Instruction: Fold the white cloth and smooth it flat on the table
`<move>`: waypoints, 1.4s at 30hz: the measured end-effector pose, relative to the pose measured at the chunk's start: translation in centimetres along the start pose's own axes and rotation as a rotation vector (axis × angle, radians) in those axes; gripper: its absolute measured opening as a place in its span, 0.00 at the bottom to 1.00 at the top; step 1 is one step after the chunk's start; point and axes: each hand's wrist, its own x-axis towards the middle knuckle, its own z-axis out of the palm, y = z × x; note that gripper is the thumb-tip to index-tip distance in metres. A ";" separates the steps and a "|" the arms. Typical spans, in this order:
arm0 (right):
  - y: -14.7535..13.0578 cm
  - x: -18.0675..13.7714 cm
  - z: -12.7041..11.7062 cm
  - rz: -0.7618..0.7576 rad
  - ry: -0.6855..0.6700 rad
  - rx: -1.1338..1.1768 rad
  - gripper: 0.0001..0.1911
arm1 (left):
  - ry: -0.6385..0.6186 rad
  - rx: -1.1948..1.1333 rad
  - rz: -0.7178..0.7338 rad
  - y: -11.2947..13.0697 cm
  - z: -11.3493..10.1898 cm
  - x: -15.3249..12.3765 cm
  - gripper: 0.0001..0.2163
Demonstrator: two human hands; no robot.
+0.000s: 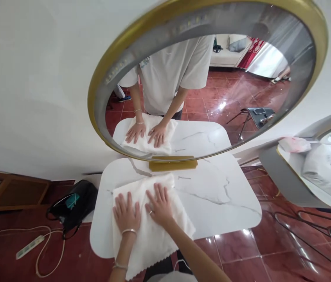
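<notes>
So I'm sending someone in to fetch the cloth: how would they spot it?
Find the round gold-framed mirror; below it stands a white marble table. The cloth lies on its near left part, under both hands, overhanging the near edge. It is white with a scalloped hem.

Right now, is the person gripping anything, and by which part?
Nothing is gripped. The left hand and right hand lie flat, palms down, on the white cloth on the marble table.

White cloth (153, 231) with a scalloped edge on a white table (212, 199) veined in grey marble; gold-rimmed round mirror (118, 58) on a gold base (173, 164); glossy dark red tiled floor (241, 254); black bag (74, 205); white power strip (29, 246)
</notes>
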 end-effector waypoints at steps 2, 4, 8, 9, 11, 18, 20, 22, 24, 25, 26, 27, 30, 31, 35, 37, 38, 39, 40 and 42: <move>-0.8 -0.3 0.3 -0.038 -0.005 0.039 0.28 | 0.054 0.029 -0.056 -0.3 -0.3 -1.2 0.24; -0.4 -0.9 0.2 -0.052 0.002 0.060 0.27 | 0.093 0.048 -0.120 1.0 0.0 -2.3 0.24; 4.2 -2.5 -1.4 -0.011 0.021 -0.011 0.26 | 0.054 0.006 -0.125 6.9 2.3 -3.6 0.23; 6.0 -3.0 -2.2 0.006 0.023 -0.042 0.26 | 0.027 -0.017 -0.089 8.7 3.0 -3.9 0.23; 9.9 -4.3 -4.1 0.036 0.025 -0.107 0.26 | -0.031 -0.065 -0.002 12.2 4.2 -4.3 0.23; 22.4 -9.2 -10.3 0.098 0.053 -0.240 0.25 | -0.251 -0.166 0.148 22.7 6.0 -4.6 0.29; 25.0 -10.4 -11.6 0.108 0.041 -0.240 0.26 | -0.300 -0.165 0.134 24.9 5.8 -3.9 0.33; 27.3 -11.5 -12.8 0.121 0.039 -0.241 0.25 | -0.355 -0.163 0.096 26.9 5.5 -3.0 0.34; 29.3 -12.6 -14.0 0.147 0.063 -0.247 0.25 | -0.424 -0.181 0.094 28.8 5.1 -2.0 0.31; 30.1 -13.0 -14.4 0.163 0.080 -0.250 0.25 | -0.468 -0.197 0.118 29.6 5.0 -1.5 0.30; 30.9 -13.5 -14.9 0.177 0.094 -0.253 0.25 | -0.511 -0.215 0.152 30.5 4.9 -1.0 0.28; 31.5 -13.8 -15.2 0.185 0.100 -0.251 0.25 | -0.548 -0.232 0.190 31.2 4.8 -0.6 0.27; 32.5 -14.1 -16.0 0.196 0.077 -0.208 0.25 | -0.624 -0.269 0.294 33.0 4.3 0.7 0.22; 32.4 -13.8 -16.3 0.202 0.085 -0.178 0.25 | -0.638 -0.278 0.332 33.3 3.9 1.2 0.21; 30.7 -10.5 -18.7 0.212 0.191 0.006 0.23 | -0.679 -0.324 0.542 33.4 1.2 2.8 0.13; 28.9 -7.9 -20.8 0.153 0.164 0.095 0.21 | -0.688 -0.348 0.650 33.0 -0.7 3.1 0.12; 27.9 -6.6 -22.0 0.102 0.118 0.132 0.20 | -0.689 -0.346 0.715 32.8 -1.7 3.1 0.11; 26.9 -5.4 -23.1 0.043 0.061 0.168 0.18 | -0.687 -0.334 0.787 32.5 -2.7 3.0 0.11; 25.9 -4.3 -24.3 -0.020 -0.009 0.206 0.16 | -0.676 -0.313 0.859 32.2 -3.7 2.9 0.11; 23.9 -2.9 -26.3 -0.121 -0.156 0.286 0.13 | -0.625 -0.265 0.983 31.5 -5.5 2.6 0.12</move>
